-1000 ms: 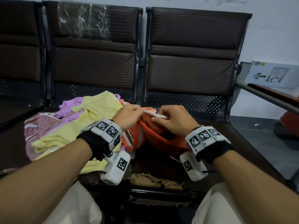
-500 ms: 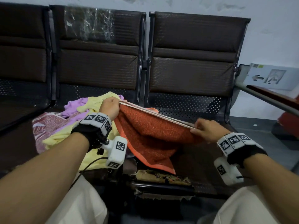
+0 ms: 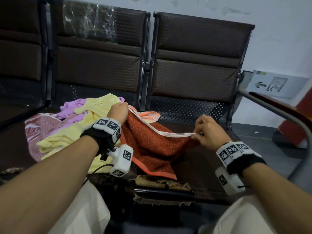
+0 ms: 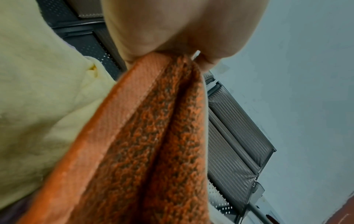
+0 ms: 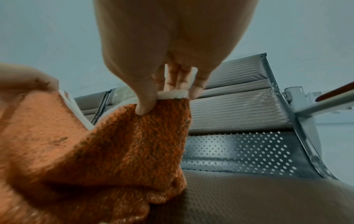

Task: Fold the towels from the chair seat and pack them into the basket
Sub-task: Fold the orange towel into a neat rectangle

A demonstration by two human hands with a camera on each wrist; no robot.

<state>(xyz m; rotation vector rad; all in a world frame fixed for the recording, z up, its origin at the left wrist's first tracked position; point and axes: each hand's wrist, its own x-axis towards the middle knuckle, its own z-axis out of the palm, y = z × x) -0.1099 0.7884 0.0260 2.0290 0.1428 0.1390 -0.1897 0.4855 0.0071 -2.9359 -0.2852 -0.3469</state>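
Person: wearing black fabric wrist straps [image 3: 94, 134] bearing white square-coded marker blocks [image 3: 108, 123], white plastic camera housings [image 3: 121, 160] trailing thin black cables [image 3: 99, 167], and cream-coloured trousers [image 3: 84, 208].

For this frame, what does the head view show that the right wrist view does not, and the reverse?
Only the head view shows the yellow towel, purple towel, patterned pink cloth and both wrists. Only the right wrist view shows the right hand from below, its thumb and fingers pinching the white hem. Both show the orange towel held between the left hand and right, and the chair seat.
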